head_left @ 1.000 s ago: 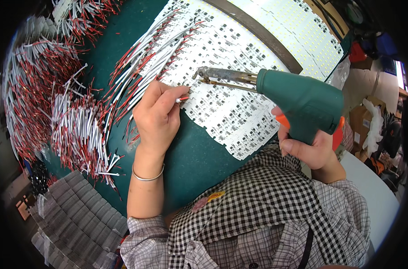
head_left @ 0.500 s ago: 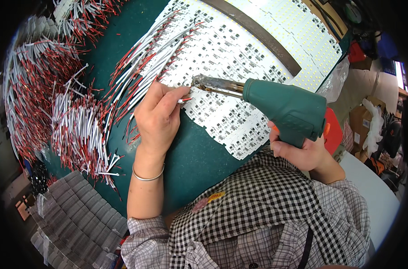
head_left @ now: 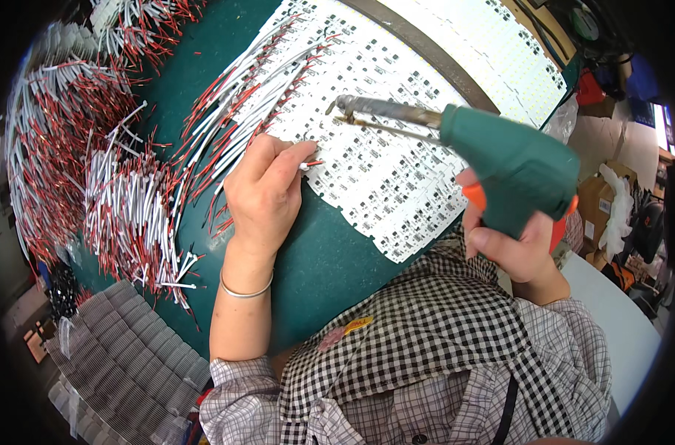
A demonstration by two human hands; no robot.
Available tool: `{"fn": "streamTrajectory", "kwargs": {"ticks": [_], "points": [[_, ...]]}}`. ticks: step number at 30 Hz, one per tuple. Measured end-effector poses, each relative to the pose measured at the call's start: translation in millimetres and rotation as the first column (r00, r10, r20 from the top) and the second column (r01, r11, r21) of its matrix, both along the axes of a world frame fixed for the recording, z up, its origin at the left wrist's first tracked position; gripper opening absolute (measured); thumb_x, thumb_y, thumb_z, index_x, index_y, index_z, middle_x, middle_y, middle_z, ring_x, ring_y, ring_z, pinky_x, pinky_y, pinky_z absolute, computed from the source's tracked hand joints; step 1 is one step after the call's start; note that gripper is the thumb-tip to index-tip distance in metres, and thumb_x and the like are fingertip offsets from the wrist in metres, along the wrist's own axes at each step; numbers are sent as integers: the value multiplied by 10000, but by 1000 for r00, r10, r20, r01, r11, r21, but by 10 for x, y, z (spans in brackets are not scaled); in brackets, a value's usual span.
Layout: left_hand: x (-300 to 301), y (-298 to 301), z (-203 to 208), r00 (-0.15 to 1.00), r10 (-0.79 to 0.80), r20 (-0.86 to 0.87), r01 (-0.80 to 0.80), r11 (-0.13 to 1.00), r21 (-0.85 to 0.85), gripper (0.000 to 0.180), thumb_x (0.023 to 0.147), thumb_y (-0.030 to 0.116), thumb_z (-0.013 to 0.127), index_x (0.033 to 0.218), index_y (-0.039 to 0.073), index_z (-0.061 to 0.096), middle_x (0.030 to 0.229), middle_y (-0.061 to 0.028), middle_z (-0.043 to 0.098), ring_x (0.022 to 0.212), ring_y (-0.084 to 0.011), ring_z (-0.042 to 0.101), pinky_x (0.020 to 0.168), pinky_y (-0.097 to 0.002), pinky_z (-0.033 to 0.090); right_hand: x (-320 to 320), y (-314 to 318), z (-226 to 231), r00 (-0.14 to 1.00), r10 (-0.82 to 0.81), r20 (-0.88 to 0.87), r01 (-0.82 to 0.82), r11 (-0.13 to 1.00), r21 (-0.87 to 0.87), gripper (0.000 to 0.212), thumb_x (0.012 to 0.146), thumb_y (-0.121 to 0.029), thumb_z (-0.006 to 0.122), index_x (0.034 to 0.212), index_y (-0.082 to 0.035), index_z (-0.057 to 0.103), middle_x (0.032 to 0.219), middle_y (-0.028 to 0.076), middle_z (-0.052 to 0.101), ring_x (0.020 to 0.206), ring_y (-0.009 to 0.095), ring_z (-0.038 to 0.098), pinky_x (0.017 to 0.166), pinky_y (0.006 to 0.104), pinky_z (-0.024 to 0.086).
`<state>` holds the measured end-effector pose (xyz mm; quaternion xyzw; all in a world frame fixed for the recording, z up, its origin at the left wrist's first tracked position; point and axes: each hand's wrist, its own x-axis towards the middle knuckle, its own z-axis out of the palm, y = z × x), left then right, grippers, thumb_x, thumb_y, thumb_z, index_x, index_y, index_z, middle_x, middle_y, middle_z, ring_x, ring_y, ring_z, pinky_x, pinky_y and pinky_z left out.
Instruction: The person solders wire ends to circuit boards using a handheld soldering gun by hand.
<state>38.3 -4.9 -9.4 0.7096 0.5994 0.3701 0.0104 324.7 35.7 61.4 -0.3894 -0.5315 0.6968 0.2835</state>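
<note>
My right hand (head_left: pixel 517 251) is wrapped round the handle of a green soldering gun (head_left: pixel 519 159) with an orange trigger. Its dark metal tip points left, above a white panel of small circuit boards (head_left: pixel 404 170). At the panel's left edge, my left hand (head_left: pixel 262 194) pinches a short white cable (head_left: pixel 305 167) with a red wire end showing past the fingertips; most of the cable is hidden in the hand. Beyond that hand, a row of red and white cables (head_left: pixel 257 104) lies across the panel's left side.
Large heaps of red-and-white cables (head_left: pixel 70 141) cover the table's left side. A dark curved metal bar (head_left: pixel 426 44) rests across the panels, beside boards with yellow dots (head_left: pixel 515 67). Grey ribbed strips (head_left: pixel 126 348) are stacked at lower left. Cardboard boxes (head_left: pixel 600 200) stand at right.
My right hand has moved the soldering gun right, and its tip has lifted away from my left fingertips. My left hand has barely shifted and keeps its pinch.
</note>
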Motion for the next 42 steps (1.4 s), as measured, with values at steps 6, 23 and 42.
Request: {"fn": "streamTrajectory", "kwargs": {"ticks": [6,23,42], "points": [[44,-40,73,1000,2,-3,-2,998,-58,293,653,-143,638,882,34,687,731,-68,601,608,-173,590,536,-266,467,20,81,-43,992,-83,-90,87,996,36,630,719,-19,663,1270,101,383,1225,236,503,641,185,599,456,264,533],[159,53,302,985,166,-46,-171,973,-153,345,734,-122,663,1029,53,703,722,-67,563,625,-162,566,570,-266,465,112,142,-82,979,2,-203,10,998,61,551,779,85,600,1296,80,408,1269,223,522,715,143,581,569,261,507],[127,80,192,993,120,11,-119,990,-72,262,721,-116,669,925,42,713,718,-92,612,610,-193,605,558,-275,480,33,134,-88,989,-7,-147,14,999,41,556,767,51,620,1283,84,414,1173,209,555,684,151,575,532,254,509]]}}
